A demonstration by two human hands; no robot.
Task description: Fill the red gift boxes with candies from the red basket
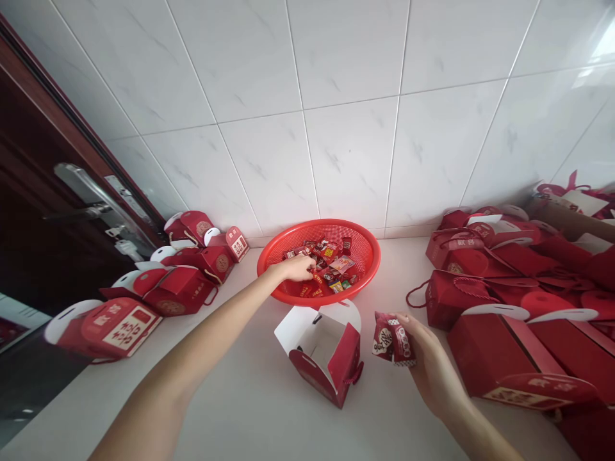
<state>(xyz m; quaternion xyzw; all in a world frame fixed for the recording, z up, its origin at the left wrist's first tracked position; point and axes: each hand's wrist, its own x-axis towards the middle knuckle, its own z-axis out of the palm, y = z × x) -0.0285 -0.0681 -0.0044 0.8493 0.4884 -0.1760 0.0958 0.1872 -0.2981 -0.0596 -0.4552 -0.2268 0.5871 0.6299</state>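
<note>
My left hand (298, 267) reaches into a red plastic basket (368, 256) of small wrapped sweets. Its fingers are pinched together at a red wrapper (317, 278); whether they grip it is too small to tell. On the right, my right hand (423, 342) holds dark red snack packets (391, 339) above the table. Between the hands, just in front of the basket, stands an open red gift box (319, 352) with white inside, its flaps spread. The visible part of its inside shows no sweets.
Several red gift boxes (177, 291) stand along the left side of the white table (230, 397). Many more boxes (504, 352) crowd the right side. A tiled wall (350, 160) rises behind the basket; a dark door (29, 192) with a metal handle is at left.
</note>
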